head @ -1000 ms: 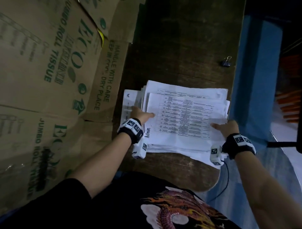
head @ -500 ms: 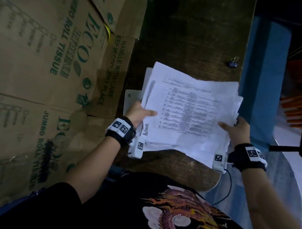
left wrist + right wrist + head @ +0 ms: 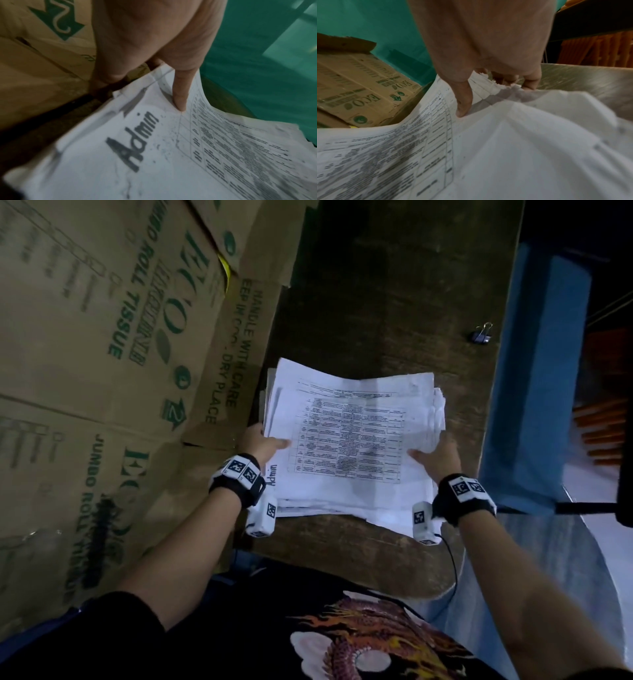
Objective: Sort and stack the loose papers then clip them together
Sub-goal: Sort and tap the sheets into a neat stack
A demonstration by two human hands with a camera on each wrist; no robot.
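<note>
A stack of white papers (image 3: pixel 349 440) with a printed table on top is held over the dark wooden table (image 3: pixel 394 285). My left hand (image 3: pixel 262 441) grips the stack's left edge, thumb on top beside the word "Admin" (image 3: pixel 133 143), fingers underneath. My right hand (image 3: pixel 436 455) grips the right edge the same way, thumb (image 3: pixel 464 102) pressing on the top sheet, fingers curled under the ragged edges. The sheets bow between the hands (image 3: pixel 522 135). A small black binder clip (image 3: pixel 481 335) lies on the table at the far right, apart from both hands.
Brown cardboard boxes (image 3: pixel 102 354) printed "ECO JUMBO ROLL TISSUE" crowd the table's left side, right next to the left hand. A blue panel (image 3: pixel 534 371) stands beyond the table's right edge. Bare wood lies beyond the stack.
The papers lay spread on the table a second ago. Both hands have gathered and lifted them, drawing the edges in so the stack is narrower and more even.
</note>
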